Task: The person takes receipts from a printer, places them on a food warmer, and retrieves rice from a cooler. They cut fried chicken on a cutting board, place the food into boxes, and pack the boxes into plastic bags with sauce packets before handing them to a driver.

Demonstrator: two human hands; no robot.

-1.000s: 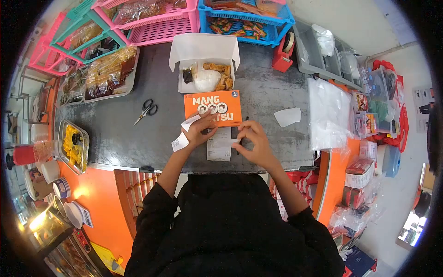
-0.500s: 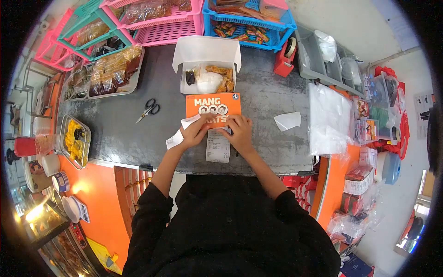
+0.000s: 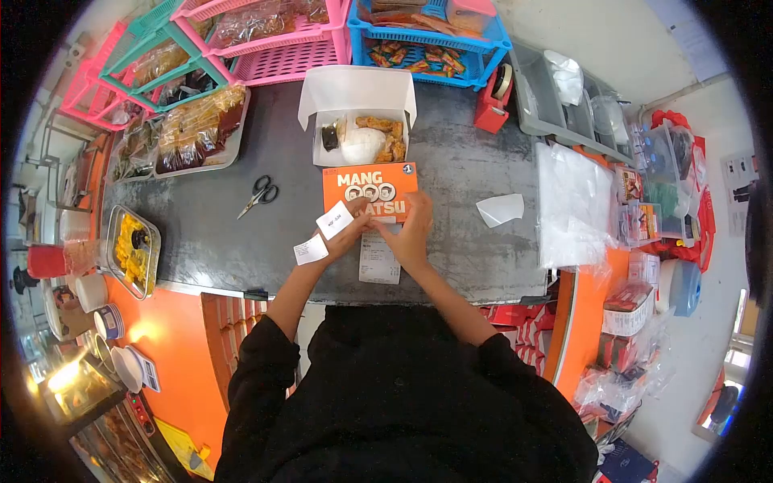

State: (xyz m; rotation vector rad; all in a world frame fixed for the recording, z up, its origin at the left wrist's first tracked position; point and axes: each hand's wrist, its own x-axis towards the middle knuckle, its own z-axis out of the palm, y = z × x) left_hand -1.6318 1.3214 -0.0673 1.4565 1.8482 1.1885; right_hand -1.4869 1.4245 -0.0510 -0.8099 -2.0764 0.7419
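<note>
Beneath both hands point(image 3: 386, 229) lies the receipt point(image 3: 379, 259), touching the orange box point(image 3: 370, 189).

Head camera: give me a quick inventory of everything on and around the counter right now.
orange box: 1, orange with white lettering, counter centre, under both hands
receipt: 1, white, on the counter below the orange box
paper slips: 2, white, at the left hand
open food box: 1, white, lid up, fried pieces and a white mound inside, behind the orange box
scissors: 1, black handles, left of the orange box
loose paper: 1, white, right of the orange box
tape dispenser: 1, red, back right
plastic bags: a stack, clear, right edge
baskets: several, pink, teal, blue, back
snack tray: 1, packets, back left
left hand: pinching a slip
right hand: pressing on the orange box
</note>
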